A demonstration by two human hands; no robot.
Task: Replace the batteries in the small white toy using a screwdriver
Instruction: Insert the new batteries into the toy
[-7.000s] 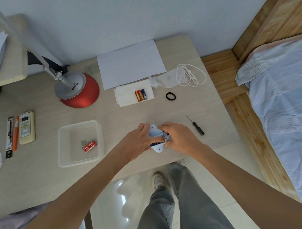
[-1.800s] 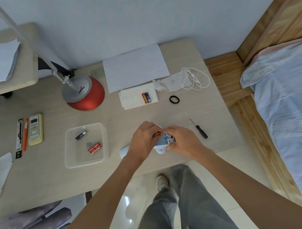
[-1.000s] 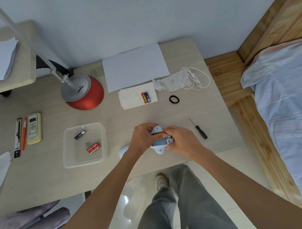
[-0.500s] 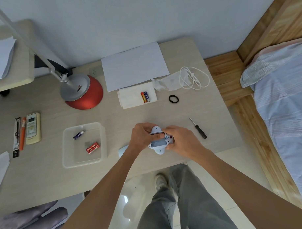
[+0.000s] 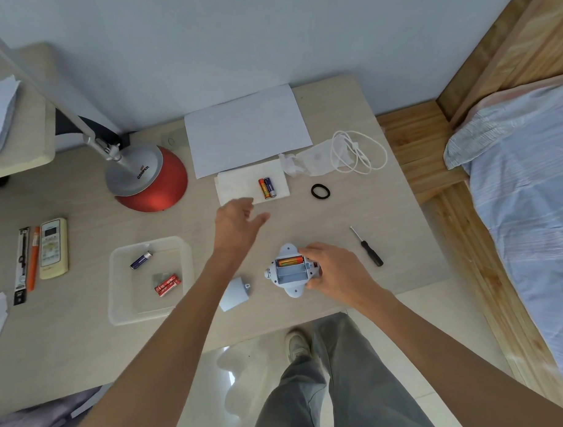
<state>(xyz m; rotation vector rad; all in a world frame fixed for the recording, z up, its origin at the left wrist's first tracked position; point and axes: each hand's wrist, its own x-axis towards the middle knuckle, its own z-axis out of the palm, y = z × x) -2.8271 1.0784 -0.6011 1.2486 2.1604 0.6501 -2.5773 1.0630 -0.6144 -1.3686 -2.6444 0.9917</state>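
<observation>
The small white toy (image 5: 288, 272) lies upside down near the desk's front edge, its battery bay uncovered with one orange battery (image 5: 289, 261) in the far slot. My right hand (image 5: 331, 269) grips the toy's right side. My left hand (image 5: 239, 224) hovers open above the desk, fingers spread, just short of two fresh batteries (image 5: 267, 187) lying on a white tissue (image 5: 241, 186). The loose battery cover (image 5: 234, 293) rests left of the toy. A black-handled screwdriver (image 5: 367, 248) lies to the right of it.
A clear plastic tray (image 5: 116, 283) at the left holds a purple battery (image 5: 141, 259) and red batteries (image 5: 167, 284). A red-based lamp (image 5: 148, 183), white paper (image 5: 245, 128), coiled white cable (image 5: 358, 153), black ring (image 5: 320, 191), remote (image 5: 53, 248) and pens (image 5: 28, 263) lie around. A bed is to the right.
My left hand has let go of the toy and moved up toward the batteries on the tissue. The orange battery now sits in the bay; my right hand still holds the toy.
</observation>
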